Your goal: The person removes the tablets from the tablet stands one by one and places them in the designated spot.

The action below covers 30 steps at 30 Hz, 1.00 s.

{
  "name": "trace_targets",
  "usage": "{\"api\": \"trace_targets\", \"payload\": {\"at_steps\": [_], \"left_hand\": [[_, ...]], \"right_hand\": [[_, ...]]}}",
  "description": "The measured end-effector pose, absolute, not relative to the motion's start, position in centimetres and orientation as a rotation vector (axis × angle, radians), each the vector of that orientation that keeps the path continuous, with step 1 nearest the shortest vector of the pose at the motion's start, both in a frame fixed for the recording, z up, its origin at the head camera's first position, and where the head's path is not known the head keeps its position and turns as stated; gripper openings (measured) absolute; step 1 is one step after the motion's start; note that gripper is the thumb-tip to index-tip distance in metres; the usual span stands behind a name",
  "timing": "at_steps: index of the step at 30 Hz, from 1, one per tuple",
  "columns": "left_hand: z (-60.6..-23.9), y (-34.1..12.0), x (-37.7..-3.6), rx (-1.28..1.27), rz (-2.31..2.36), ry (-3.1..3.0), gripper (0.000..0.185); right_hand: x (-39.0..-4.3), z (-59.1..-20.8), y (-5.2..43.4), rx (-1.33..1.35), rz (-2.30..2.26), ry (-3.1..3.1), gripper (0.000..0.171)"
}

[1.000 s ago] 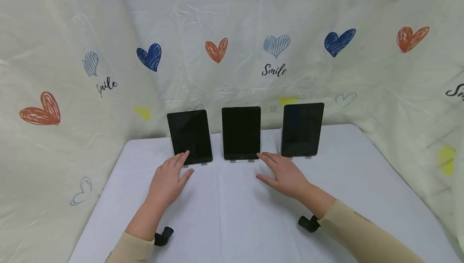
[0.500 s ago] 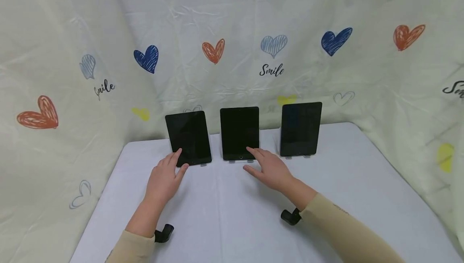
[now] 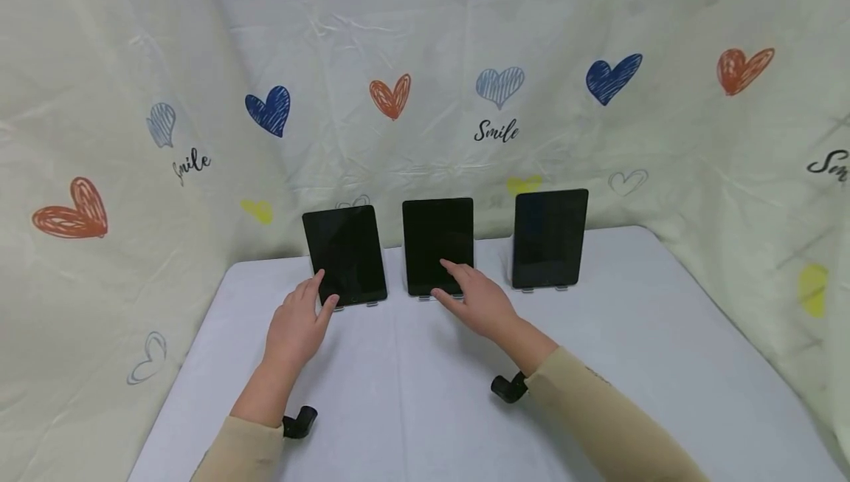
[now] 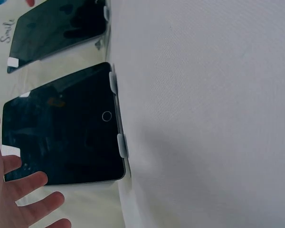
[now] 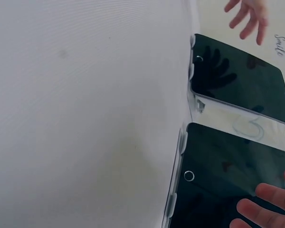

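Observation:
Three dark-screened tablets stand upright on small clear stands at the back of a white table: the left tablet, the middle tablet and the right tablet. My left hand is open, its fingertips at the left tablet's lower left edge; the left wrist view shows these fingers beside that tablet. My right hand is open, its index finger over the middle tablet's lower screen. In the right wrist view its fingertips lie over that tablet. Whether either hand touches the glass I cannot tell.
A cream cloth printed with hearts and "Smile" hangs behind and on both sides of the table. Black camera mounts sit under both wrists. The right tablet stands apart from both hands.
Both hands have moved forward toward the tablets. The right hand has shifted left, from the gap between the middle and right tablets onto the middle tablet's lower screen.

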<state>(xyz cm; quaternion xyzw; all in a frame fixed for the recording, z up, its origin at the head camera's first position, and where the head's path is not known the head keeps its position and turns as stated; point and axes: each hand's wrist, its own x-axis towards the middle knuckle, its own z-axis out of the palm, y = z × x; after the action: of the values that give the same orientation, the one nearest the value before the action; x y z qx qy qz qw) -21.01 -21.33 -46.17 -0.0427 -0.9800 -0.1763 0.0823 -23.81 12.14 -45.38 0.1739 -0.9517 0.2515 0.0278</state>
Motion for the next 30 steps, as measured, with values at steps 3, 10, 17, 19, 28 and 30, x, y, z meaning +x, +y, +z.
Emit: {"api": "trace_targets", "payload": {"at_steps": [3,10,17,19,28,30], "left_hand": [[-46.3,-21.5,-21.2,-0.116,-0.543,-2.930,0.073],[-46.3,-21.8,-21.4,-0.086,-0.566,-2.929,0.071],[-46.4,-22.0,-22.2,-0.078,-0.575,-2.920,0.068],[-46.3,-22.2,-22.4,-0.067,-0.577,-2.914,0.068],[-46.0,-22.7,-23.4,-0.042,-0.616,-2.927,0.075],[-46.0,-22.7,-23.7,-0.036,-0.630,-2.925,0.077]], "right_hand": [[-24.0,-45.4,11.8,0.547,0.777,-2.937,0.073],[-24.3,-45.4,11.1,0.548,0.766,-2.951,0.075],[-24.6,-45.3,10.4,0.510,0.779,-2.973,0.072],[-24.9,-45.3,10.1,0.511,0.775,-2.977,0.071],[-26.0,-45.1,8.2,0.512,0.813,-2.982,0.066],[-26.3,-45.0,7.7,0.512,0.817,-2.980,0.065]]}}
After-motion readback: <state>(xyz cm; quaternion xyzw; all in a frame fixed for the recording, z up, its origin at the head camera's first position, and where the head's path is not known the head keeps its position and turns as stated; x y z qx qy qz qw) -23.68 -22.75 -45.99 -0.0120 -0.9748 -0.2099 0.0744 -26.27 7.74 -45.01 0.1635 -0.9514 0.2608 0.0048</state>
